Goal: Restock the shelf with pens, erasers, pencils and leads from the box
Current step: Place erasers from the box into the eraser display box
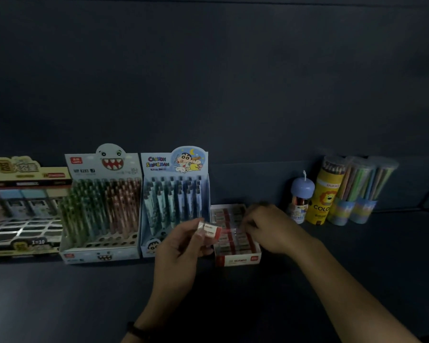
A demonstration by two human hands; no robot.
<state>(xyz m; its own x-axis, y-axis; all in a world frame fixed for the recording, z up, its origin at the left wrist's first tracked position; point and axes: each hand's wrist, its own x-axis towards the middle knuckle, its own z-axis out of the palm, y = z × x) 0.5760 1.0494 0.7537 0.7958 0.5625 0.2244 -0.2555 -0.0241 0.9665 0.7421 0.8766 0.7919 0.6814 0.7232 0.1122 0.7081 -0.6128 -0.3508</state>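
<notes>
**Head view: erasers being handled at the eraser box**

A few held erasers (pixel 208 230), white with red ends, are being pinched between the thumb and curled fingers of the left hand (pixel 181 243). They are being kept just above the near left corner of the eraser box (pixel 238 259). This open red-and-white box is being seen on the dark shelf (pixel 84 293), with rows of wrapped erasers lying inside it. The right hand (pixel 265 226) is being held over the far right part of the box, with its fingers bent down toward the rows. Whether anything is being gripped there cannot be told, as the fingertips are blurred and dim.

Just left of the box, blue-grey pens are being displayed upright in the cartoon pen display (pixel 174 194). Further left, green and reddish pens are being shown in the shark pen display (pixel 102 206). At the far left edge, a cream display carton (pixel 22 206) is being cut off by the frame.

To the right of the box, near the back wall, a small blue-capped tube (pixel 301 196), a yellow lion pencil tube (pixel 325 194) and two clear pencil tubes (pixel 357 189) are being stood side by side.
</notes>
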